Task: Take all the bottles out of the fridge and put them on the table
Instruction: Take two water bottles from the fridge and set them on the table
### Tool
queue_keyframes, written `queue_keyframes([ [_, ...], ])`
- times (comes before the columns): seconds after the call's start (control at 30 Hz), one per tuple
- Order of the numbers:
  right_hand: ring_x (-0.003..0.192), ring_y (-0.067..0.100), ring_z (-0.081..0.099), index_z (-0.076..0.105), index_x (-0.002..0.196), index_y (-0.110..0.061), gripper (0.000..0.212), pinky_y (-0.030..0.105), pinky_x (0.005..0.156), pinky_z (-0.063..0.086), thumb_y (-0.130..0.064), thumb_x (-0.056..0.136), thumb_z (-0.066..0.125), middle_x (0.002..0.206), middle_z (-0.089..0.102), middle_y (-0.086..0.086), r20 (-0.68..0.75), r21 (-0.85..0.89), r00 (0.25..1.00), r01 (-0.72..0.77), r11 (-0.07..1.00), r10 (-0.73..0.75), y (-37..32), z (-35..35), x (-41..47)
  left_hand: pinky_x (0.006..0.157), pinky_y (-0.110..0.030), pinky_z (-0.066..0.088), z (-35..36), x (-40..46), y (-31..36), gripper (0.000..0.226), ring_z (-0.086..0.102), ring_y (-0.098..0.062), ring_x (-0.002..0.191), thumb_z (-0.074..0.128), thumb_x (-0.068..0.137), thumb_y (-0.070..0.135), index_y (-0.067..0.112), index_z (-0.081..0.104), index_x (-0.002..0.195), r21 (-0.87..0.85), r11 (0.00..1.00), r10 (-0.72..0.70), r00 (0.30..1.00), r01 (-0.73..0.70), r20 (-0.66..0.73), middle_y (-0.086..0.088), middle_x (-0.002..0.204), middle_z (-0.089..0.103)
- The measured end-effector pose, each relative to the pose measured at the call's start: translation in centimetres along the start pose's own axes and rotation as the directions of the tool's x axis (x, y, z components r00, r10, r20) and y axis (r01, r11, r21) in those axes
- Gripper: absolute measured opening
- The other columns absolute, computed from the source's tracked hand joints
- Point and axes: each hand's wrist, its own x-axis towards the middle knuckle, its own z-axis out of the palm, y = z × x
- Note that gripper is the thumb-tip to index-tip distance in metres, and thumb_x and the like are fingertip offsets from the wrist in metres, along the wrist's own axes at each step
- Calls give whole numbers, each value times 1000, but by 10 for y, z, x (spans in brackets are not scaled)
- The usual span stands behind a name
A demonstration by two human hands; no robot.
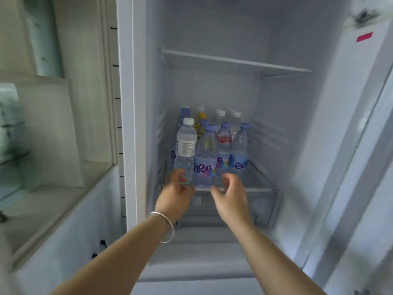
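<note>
The fridge (234,64) stands open in front of me. Several plastic water bottles (221,143) crowd its lower glass shelf, most with blue caps and purple labels. My left hand (176,192), with a silver bangle on the wrist, grips the base of a clear white-capped bottle (186,145) at the front left of the group, held upright. My right hand (230,196) is just in front of the blue-capped bottle (207,154) in the front row, fingers curled and apart, holding nothing.
An empty upper shelf (234,60) sits above the bottles. A clear drawer (255,201) lies below the bottle shelf. The fridge door (350,124) is swung open on the right. A white cabinet with a ledge (53,188) stands to the left.
</note>
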Motion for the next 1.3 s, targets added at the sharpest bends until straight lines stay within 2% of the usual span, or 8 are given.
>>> queue_keyframes([
  [0.23,104,8,57,50,103,-38,40,27,86,46,-28,73,75,109,59,-13,163,297,987,-47,954,-3,27,33,86,82,-38,53,36,77,-15,45,59,-20,99,74,68,30,19,58,109,-181,983,-76,944,17,-322,-1,107,59],
  [0.37,95,-11,59,50,102,-44,46,16,85,50,-24,72,78,102,61,-24,213,397,972,8,918,-101,23,40,114,89,-28,39,41,103,-15,70,42,-11,110,78,68,31,14,45,127,-149,989,-90,893,26,-441,4,119,42],
  [0.47,80,-19,59,51,90,-42,40,6,73,47,-22,71,80,88,60,-28,212,461,969,19,887,-131,21,45,121,86,-33,53,46,118,-20,64,58,-13,104,78,60,44,22,54,114,-182,983,-79,899,-1,-431,1,112,58],
  [0.63,87,-16,61,54,98,-40,45,3,75,47,-19,69,82,95,64,-24,122,540,980,68,839,-158,26,61,126,55,1,42,53,127,-24,42,56,3,77,78,72,19,19,50,102,-342,938,-171,926,49,-337,12,90,57],
  [0.9,100,5,63,54,115,-24,59,23,89,49,-24,65,84,109,65,-7,-35,574,999,33,818,-15,21,80,118,52,3,39,52,118,-8,25,52,9,74,74,78,26,31,50,87,-362,932,-159,927,26,-341,19,84,57],
  [1.0,99,7,61,54,112,-18,57,11,84,46,-26,65,84,108,64,-5,-130,518,991,100,850,-38,10,72,109,53,2,39,47,105,-2,30,52,9,74,73,78,29,23,52,99,-378,926,-155,921,9,-358,17,85,57],
  [1.13,97,5,62,50,96,-41,47,15,82,45,-33,64,84,97,60,-23,-188,491,978,173,854,-91,-11,47,88,61,-14,44,32,85,18,38,60,-2,78,76,69,46,28,55,95,-394,917,-103,924,-55,-369,12,86,63],
  [1.3,87,-2,65,48,95,-50,51,16,77,48,-48,53,77,92,67,-18,-293,457,946,267,849,-140,-43,5,45,64,-18,51,0,38,59,36,67,1,74,65,55,61,34,63,79,-436,890,-9,950,-135,-311,14,74,71],
])
